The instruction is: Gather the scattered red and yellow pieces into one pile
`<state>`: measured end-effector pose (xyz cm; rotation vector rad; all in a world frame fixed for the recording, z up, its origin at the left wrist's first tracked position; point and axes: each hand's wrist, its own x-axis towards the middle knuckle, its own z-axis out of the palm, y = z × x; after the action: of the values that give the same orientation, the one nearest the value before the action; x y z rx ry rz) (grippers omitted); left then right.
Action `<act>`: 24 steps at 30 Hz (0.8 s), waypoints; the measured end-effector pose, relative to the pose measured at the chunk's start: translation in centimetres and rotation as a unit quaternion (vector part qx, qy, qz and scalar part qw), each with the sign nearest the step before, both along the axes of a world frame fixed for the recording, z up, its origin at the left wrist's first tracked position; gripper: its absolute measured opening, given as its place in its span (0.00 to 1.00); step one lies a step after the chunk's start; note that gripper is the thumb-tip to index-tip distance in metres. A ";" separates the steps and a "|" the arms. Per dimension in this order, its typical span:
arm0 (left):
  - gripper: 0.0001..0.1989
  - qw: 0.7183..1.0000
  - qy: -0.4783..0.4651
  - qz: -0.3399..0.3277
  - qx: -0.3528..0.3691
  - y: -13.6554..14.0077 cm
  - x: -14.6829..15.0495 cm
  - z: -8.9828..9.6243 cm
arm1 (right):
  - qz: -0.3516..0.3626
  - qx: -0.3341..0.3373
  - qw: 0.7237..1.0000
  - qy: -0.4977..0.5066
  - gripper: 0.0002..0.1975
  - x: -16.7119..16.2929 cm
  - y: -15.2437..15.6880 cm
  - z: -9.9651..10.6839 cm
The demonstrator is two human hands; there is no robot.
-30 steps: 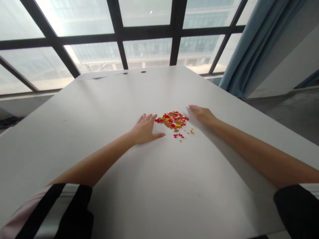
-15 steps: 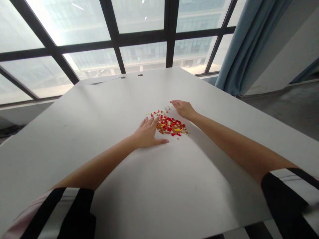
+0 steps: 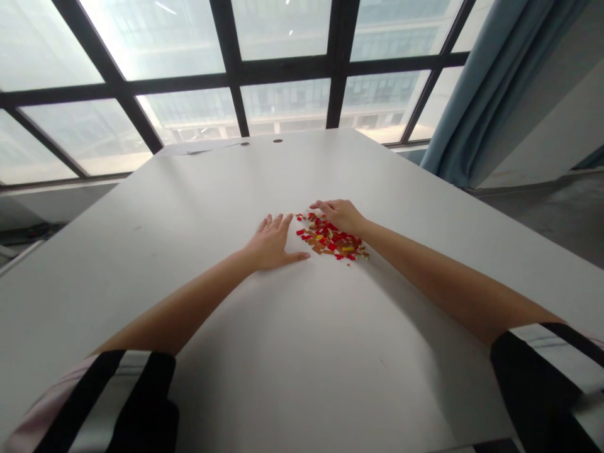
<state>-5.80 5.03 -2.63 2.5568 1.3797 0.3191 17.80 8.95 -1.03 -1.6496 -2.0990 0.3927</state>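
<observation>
A loose pile of small toy building bricks [image 3: 333,242], mostly red and brown with some yellow and cream ones, lies on the white table [image 3: 302,352]. To its left, my left hand [image 3: 271,245] rests on the tabletop with fingers spread and thumb pointing right, a small gap from the bricks. My right hand [image 3: 343,216] reaches over the far right side of the pile, fingers extended leftward and a little bent, touching or just above the bricks. The bricks beneath its palm are hidden.
Dark-framed windows [image 3: 283,69] stand beyond the table's far edge. A blue curtain [image 3: 476,107] hangs at the right. Flat white sheets [image 3: 202,148] and two dark round spots are near the far edge.
My right hand has come nearer and left, over the far bricks. My left hand has drawn away leftward from the pile. Scattered far bricks now sit closer to the pile. The view has shifted slightly.
</observation>
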 end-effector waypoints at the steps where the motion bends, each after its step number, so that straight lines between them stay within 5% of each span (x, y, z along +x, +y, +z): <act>1: 0.61 1.000 0.005 0.005 0.002 0.6 0.1 0.0 | -0.018 0.002 1.000 0.003 0.27 0.5 -0.1 0.2; 5: 0.62 0.999 0.014 0.030 -0.009 2.8 1.3 0.1 | -0.076 0.004 0.997 0.002 0.29 3.0 -2.3 -0.2; 12: 0.49 0.999 -0.046 -0.012 -0.007 6.0 3.5 -0.4 | -0.097 -0.016 0.995 0.016 0.42 3.7 -8.7 -4.8; 20: 0.33 0.986 -0.090 -0.117 -0.075 4.3 5.0 0.7 | -0.099 -0.005 0.993 0.065 0.37 -0.8 -5.2 -3.6; 24: 0.30 0.983 -0.160 -0.079 -0.043 3.5 3.4 1.3 | -0.091 0.005 0.991 0.094 0.35 -0.8 -3.8 -3.0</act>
<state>-2.42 8.51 -1.32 2.3949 1.0444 0.5964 17.01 5.13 -4.03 -1.7104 -1.7962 0.4575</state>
